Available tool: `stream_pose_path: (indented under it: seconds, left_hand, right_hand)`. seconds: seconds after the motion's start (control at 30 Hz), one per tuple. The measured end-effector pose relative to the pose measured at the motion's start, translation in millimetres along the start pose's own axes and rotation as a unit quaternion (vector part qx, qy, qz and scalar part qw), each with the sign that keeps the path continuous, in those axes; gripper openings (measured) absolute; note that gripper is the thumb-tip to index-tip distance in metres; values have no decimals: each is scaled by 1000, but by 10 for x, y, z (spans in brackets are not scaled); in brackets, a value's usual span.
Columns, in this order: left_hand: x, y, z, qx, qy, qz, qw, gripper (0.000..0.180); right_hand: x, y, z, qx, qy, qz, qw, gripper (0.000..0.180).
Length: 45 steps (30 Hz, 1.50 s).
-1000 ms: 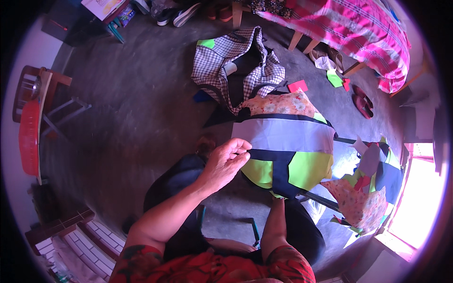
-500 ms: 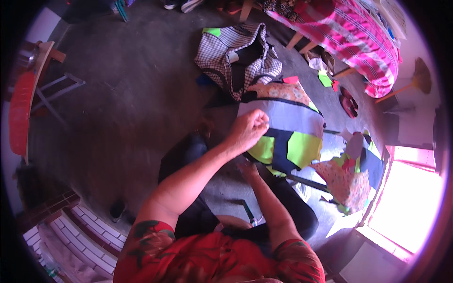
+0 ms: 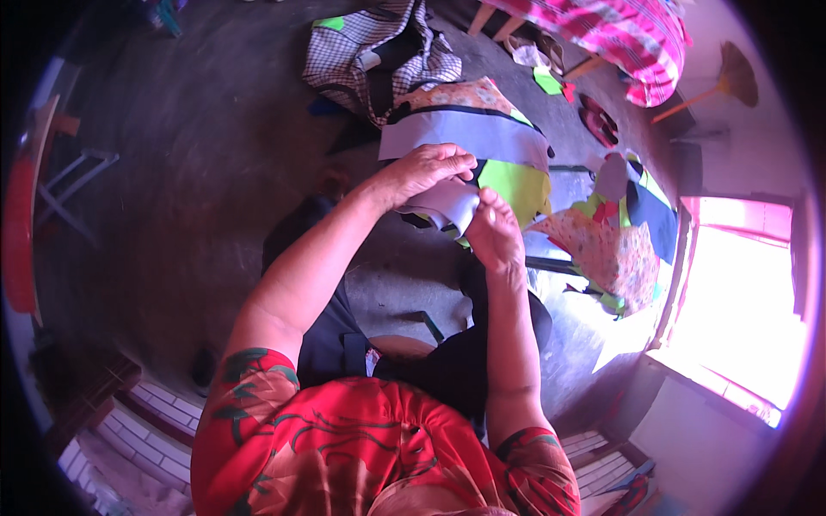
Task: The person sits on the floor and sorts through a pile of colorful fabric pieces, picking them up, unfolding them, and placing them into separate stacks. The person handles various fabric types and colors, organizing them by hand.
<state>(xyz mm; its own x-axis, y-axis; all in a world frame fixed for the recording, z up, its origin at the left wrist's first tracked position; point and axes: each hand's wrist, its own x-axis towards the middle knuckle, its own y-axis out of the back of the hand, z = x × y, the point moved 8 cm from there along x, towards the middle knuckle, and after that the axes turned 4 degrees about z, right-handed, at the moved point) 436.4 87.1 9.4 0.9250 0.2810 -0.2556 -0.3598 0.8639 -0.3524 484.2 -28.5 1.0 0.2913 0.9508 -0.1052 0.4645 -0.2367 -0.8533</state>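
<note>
In front of me lies a patchwork cloth (image 3: 465, 129) with a wide grey band, a floral strip, black strips and a yellow-green patch (image 3: 514, 185). My left hand (image 3: 426, 175) is over it, thumb and fingers pressed together. A smaller grey fabric piece (image 3: 447, 203) curves between my hands, its edge bent up. My right hand (image 3: 497, 228), palm turned up, pinches that grey piece at its right end. The left hand's fingers meet the same piece from above, partly hiding its upper edge. Whether a needle or thread is there is too small to tell.
A black-and-white checked bag (image 3: 344, 64) lies beyond the patchwork. Floral and dark scraps (image 3: 615, 258) are heaped to the right. Maroon shoes (image 3: 598, 120), a broom (image 3: 736, 77) and a pink-draped bed (image 3: 619, 39) stand farther off. At left is a red-edged table (image 3: 26, 224).
My right hand has come up from beneath the cloth to meet the left. The small grey piece now shows between them. The view has shifted, so the surroundings sit higher and farther left.
</note>
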Motion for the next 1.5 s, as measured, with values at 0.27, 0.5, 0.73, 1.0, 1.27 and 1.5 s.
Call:
stream_pose_path:
  seconds: [0.27,0.5,0.73,1.0,1.27,1.5]
  left_hand:
    - [48,-235,-17,-15,31,-53,998,46]
    - [-34,-288,-81,-31,67,-89,993,64]
    - [-30,-139,-39,-70,47,22,996,49]
    - [-35,-1,32,-95,12,60,994,34]
    - [-31,8,87,30,-52,116,991,46]
    - [-32,11,12,-128,-2,63,990,45]
  right_hand:
    - [49,252,-308,45,10,239,970,14]
    - [90,403,-419,38,19,255,966,19]
    - [180,153,-429,36,57,184,981,30]
    - [162,250,-362,-131,98,299,940,32]
    - [253,-18,-262,-384,67,246,887,20]
    - [336,29,-157,-332,93,253,904,34]
